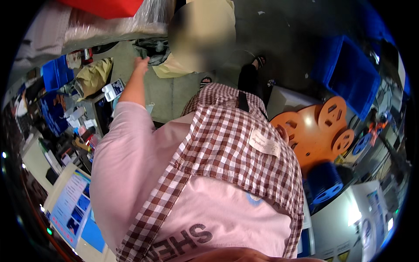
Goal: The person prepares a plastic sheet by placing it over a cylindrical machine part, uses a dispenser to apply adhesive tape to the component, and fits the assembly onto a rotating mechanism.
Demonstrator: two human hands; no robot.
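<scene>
A: What fills most of the view?

B: The person's own torso: a pink shirt (131,174) under a brown-and-white checked apron (231,148). A small pale rectangular label (265,143) is sewn on the apron's chest.

A: And around it?

B: To the right, a blue crate (353,78) stands on the floor, with orange reels (318,131) lying flat beside it and a blue spool (325,181) just below them. At the top left lies a bulky package wrapped in clear plastic (113,24), a red sheet (104,6) resting on it. At the lower left, a screen (72,205) glows blue and white.

A: The hands?

B: The left hand (141,64) reaches far out towards a dark crumpled bag (152,46) on the floor, just below the wrapped package. I cannot tell whether its fingers are apart or closed. The right hand is out of sight.
</scene>
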